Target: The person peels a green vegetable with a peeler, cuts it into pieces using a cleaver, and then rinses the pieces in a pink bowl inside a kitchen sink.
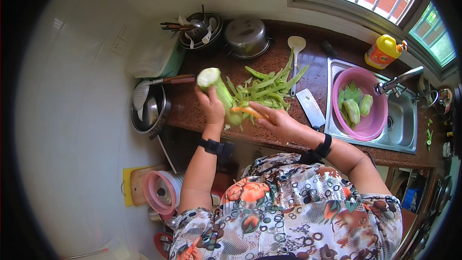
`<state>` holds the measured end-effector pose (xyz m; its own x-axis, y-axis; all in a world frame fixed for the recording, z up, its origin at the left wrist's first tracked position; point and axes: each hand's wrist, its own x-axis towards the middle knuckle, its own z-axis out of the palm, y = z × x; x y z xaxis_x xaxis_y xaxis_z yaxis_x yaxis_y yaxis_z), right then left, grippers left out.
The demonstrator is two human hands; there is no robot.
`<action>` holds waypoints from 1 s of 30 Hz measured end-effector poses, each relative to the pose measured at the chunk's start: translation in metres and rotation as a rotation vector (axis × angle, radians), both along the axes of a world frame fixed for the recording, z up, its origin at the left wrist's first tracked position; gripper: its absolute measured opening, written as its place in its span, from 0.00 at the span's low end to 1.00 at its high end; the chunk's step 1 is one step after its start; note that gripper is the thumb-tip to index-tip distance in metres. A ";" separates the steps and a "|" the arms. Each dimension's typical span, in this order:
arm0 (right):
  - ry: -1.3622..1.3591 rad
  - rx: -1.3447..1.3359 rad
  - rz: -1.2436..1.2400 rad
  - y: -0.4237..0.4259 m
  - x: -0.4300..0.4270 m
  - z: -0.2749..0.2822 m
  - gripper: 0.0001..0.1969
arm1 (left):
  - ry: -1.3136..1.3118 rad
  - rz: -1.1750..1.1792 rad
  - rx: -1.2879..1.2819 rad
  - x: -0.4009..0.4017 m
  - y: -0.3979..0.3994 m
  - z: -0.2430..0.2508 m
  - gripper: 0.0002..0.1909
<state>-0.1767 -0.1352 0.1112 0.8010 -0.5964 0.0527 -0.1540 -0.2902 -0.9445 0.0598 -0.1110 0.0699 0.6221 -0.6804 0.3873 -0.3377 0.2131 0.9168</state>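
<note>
My left hand (212,105) grips a long pale-green gourd (224,94) near its cut, whitish upper end. The gourd slants down to the right over the front of the countertop. In my right hand (277,117) is an orange-handled peeler (249,110), held against or very close to the gourd's lower part; its blade is blurred. Behind both hands lies a loose heap of green peel strips (265,86) on the reddish-brown stone countertop (202,115). A cleaver (310,107) rests flat to the right of the peelings, its handle towards me.
A pink basin (383,115) with peeled gourd pieces (351,111) sits in the steel sink (404,141), beneath the faucet (399,81). A white ladle (297,45), an upturned pot (247,38) and a yellow detergent bottle (383,52) stand or lie farther back. At left is a wok (164,110).
</note>
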 end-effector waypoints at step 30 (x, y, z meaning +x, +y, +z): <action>0.049 0.048 0.014 -0.009 -0.013 0.011 0.25 | 0.227 0.201 -0.024 0.008 -0.004 -0.027 0.22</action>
<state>-0.1900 -0.1442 0.1219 0.8099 -0.5863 -0.0151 -0.1966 -0.2470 -0.9489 0.0682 -0.1149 0.0426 0.8158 -0.5274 0.2372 -0.1620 0.1852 0.9692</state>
